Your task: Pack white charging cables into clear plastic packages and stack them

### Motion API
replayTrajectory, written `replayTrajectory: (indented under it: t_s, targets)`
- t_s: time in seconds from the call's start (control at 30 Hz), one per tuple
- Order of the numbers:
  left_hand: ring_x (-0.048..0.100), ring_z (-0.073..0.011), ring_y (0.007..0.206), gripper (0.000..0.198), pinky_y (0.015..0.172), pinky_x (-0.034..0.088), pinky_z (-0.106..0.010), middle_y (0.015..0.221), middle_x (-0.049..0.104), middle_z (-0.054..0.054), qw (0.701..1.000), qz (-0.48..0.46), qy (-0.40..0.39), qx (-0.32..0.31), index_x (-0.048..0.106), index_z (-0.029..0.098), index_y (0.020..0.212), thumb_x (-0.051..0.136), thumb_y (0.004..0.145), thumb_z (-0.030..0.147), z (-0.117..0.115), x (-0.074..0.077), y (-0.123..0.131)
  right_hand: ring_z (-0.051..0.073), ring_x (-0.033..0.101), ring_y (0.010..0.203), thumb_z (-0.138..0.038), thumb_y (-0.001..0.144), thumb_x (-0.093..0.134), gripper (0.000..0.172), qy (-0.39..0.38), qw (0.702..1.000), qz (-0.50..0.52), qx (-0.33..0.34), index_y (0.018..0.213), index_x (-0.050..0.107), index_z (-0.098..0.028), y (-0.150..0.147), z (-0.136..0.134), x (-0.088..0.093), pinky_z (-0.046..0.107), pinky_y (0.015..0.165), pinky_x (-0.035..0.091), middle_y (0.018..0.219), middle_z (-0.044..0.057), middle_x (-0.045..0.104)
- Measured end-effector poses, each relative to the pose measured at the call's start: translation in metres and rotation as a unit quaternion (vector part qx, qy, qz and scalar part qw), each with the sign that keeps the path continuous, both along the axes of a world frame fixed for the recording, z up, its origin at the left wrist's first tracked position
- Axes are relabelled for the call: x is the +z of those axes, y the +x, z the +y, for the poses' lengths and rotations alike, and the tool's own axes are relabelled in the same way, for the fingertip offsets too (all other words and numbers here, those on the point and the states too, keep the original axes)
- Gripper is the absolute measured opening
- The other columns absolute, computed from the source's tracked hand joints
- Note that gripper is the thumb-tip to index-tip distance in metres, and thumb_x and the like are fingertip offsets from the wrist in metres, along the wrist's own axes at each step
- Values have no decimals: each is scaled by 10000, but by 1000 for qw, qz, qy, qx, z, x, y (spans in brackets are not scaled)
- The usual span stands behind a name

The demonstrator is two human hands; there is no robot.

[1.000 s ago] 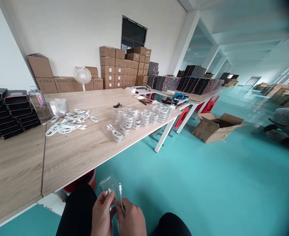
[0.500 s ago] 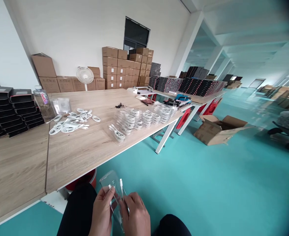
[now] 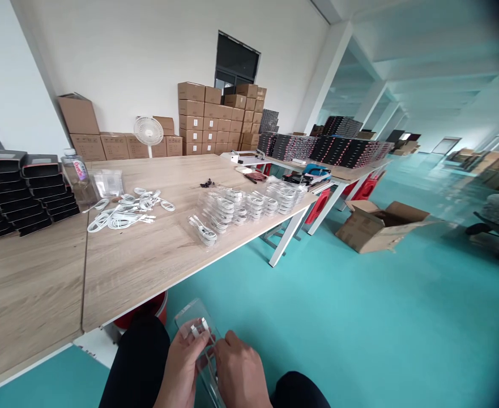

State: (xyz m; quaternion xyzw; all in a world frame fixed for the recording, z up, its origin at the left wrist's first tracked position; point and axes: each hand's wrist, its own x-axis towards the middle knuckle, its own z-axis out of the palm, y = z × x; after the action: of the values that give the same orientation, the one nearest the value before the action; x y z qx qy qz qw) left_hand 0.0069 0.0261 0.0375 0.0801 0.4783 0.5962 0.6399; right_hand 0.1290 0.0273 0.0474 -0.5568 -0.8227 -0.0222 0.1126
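Observation:
Low over my lap, my left hand (image 3: 182,360) grips a clear plastic tray (image 3: 191,311), its thumb pressing a white charging cable (image 3: 205,324) into it. Two white plug ends of the cable stick out past the thumb, side by side. Curled against the tray's right side is my right hand (image 3: 241,368), its fingers closed around the cable and tray edge; the fingertips are partly hidden. On the table, filled clear trays with coiled white cables (image 3: 221,209) stand in stacks, one filled tray (image 3: 204,231) lying nearer the edge. Loose white cables (image 3: 122,215) form a pile further left.
The wooden table (image 3: 147,272) runs along my left, its edge close to my knees. Black boxes (image 3: 3,195), a bottle (image 3: 77,175) and clear packaging (image 3: 108,182) stand at its left. An open carton (image 3: 370,229) sits on the floor; a red bucket (image 3: 147,310) is under the table.
The right-hand plug end has come down and left to lie beside the other one under my left thumb. My right hand has shifted slightly along the tray.

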Motion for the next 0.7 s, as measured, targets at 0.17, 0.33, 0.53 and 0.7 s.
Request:
replayTrajectory:
  t_s: [0.17,0.33,0.53,0.7]
  targets:
    - [646,-153,647,426,595,500,-252,638,656,20,999,34,-2,2,687,188,834,936,561,399,0,-8,7,138,641,554,-13,770,616,226,34,999,-7,10,683,632,-220,-3,-4,-5,290,485,253,689,17,693]
    - [607,-131,559,380,530,476,-239,613,661,9,1000,10,11,7,650,184,755,892,639,453,-2,-7,9,141,657,580,-47,860,561,240,56,998,10,-5,701,617,-218,-6,-12,-11,258,500,325,702,22,680]
    - [684,-161,642,281,600,561,-270,724,701,-20,998,-40,-27,40,648,184,809,871,707,322,6,0,-9,211,698,791,-187,833,631,233,-57,978,198,-22,1039,689,-279,14,-25,-24,294,673,522,962,41,700]
    - [714,-172,712,138,638,604,-292,797,699,-30,995,-71,-45,59,656,179,868,777,802,186,11,8,-12,337,636,1161,-482,814,699,512,-217,848,481,-54,1279,649,-273,43,-27,-36,421,883,559,1289,138,655]
